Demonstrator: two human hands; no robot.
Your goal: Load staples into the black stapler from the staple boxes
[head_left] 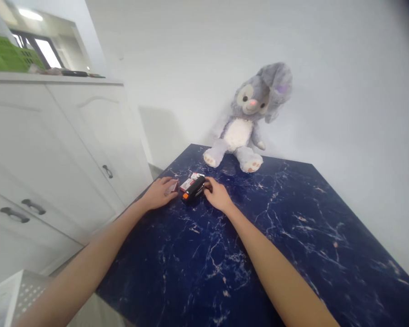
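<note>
My left hand [157,194] is closed around a small clear-and-red box [172,186], with fingers over its far side and the thumb at its near side. Just right of it, a black oblong object [195,188] with an orange end lies slanted on the dark blue marbled table [204,254]. A silvery strip shows along its right side. My right hand [218,195] grips its right edge with curled fingers, partly hidden. Behind and beside the black object sits a white-and-red small box [188,182], partly covered by it.
A grey plush rabbit [239,131] sits at the table's back edge against the white wall [177,54]. White cabinets [98,136] with dark handles stand to the left, a green basket [10,54] on top. A white perforated container [29,290] is at the lower left.
</note>
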